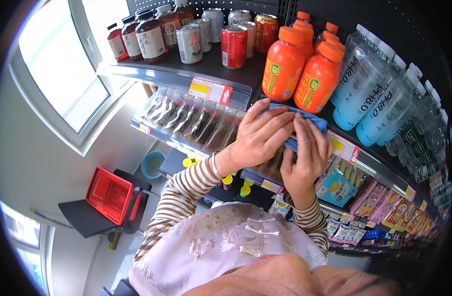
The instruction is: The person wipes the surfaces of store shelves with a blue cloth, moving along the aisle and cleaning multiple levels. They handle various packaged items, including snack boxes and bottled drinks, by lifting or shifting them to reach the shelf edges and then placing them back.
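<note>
Both hands meet at the front edge of a black store shelf (211,76), just below two orange plastic bottles (285,63). A blue cloth (303,114) lies over the shelf edge. My left hand (264,133) has its fingers spread across the cloth's left part, with the fingertips near the bottles. My right hand (309,148) pinches the cloth, its fingers beside those of the left. Part of the cloth hangs down between the hands. A price label (344,148) in a clear strip is right of the right hand.
Drink cans (234,46) and dark bottles (150,39) stand on the shelf at left, clear blue-tinted bottles (375,107) at right. Packaged snacks (196,122) fill the tier below. A red basket (109,194) and a blue bucket (153,164) are at lower left, near the window wall.
</note>
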A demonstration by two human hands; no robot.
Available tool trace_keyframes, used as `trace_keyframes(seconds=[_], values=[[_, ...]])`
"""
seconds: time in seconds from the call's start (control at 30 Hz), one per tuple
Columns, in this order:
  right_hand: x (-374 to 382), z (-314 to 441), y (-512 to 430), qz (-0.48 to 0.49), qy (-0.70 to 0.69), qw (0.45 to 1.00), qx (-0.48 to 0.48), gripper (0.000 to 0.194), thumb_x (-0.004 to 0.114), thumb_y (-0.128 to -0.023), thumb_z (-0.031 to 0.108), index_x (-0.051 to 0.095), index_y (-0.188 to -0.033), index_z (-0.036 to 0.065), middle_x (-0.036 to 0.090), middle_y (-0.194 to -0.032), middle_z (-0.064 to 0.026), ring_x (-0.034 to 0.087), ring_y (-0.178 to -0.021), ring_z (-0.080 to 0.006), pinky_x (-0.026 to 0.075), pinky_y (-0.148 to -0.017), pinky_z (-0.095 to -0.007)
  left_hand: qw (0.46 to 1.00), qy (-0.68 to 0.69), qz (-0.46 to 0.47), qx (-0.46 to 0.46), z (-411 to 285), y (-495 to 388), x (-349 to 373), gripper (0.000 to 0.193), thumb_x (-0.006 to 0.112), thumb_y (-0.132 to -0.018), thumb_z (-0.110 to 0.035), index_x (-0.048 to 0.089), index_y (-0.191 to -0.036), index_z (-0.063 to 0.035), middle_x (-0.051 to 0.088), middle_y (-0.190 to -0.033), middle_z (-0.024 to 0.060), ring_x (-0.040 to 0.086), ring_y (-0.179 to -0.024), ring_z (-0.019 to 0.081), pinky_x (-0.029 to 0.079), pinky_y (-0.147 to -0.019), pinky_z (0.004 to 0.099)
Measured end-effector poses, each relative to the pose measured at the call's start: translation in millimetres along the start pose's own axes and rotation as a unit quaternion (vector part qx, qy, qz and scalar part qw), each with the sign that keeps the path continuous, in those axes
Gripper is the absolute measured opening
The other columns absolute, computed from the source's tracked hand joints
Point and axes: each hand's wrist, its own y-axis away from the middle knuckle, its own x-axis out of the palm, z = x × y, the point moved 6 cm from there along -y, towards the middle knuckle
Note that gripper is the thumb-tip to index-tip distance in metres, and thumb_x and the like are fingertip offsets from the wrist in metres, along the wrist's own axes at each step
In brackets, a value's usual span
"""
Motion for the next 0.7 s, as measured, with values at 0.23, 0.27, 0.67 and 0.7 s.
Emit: trace_keyframes(seconds=[0.23,0.27,0.67,0.7], values=[[34,41,-20,-0.015,-0.033,0.999,0.017,0.052,0.062,-0.086,-0.001,0.066,-0.138,0.002,0.073,-0.135,-0.0104,0.064,-0.128,-0.0273,0.041,-0.106,-0.0462,1.000,0.010,0.004,-0.014,43,17,-31,0.030,0.065,-0.086,-0.013,0.073,-0.114,-0.0034,0.074,-0.121,0.0102,0.072,-0.114,0.0257,0.041,-0.115,0.0497],[33,42,-20,-0.012,-0.031,0.999,0.026,0.052,0.062,-0.086,-0.002,0.066,-0.138,0.002,0.073,-0.135,-0.0104,0.064,-0.129,-0.0269,0.041,-0.106,-0.0461,1.000,0.015,0.011,-0.014,43,17,-30,0.029,0.064,-0.088,-0.011,0.073,-0.114,-0.0029,0.074,-0.120,0.0107,0.072,-0.114,0.0262,0.041,-0.116,0.0501],[-11,4,5,-0.028,-0.033,0.998,0.044,0.052,0.065,-0.081,0.000,0.069,-0.132,0.004,0.074,-0.133,-0.0082,0.066,-0.124,-0.0261,0.042,-0.104,-0.0448,0.998,0.047,0.026,0.012,-7,-1,-3,0.030,0.064,-0.088,-0.011,0.074,-0.114,-0.0022,0.073,-0.120,0.0122,0.072,-0.112,0.0283,0.046,-0.111,0.0491],[-18,-2,9,-0.029,-0.025,0.998,0.050,0.051,0.064,-0.081,0.001,0.069,-0.132,0.004,0.075,-0.132,-0.0084,0.067,-0.123,-0.0262,0.042,-0.104,-0.0450,0.998,0.054,0.028,0.021,-13,-6,2,0.030,0.064,-0.087,-0.010,0.074,-0.114,-0.0020,0.073,-0.120,0.0120,0.072,-0.112,0.0280,0.047,-0.111,0.0488]])
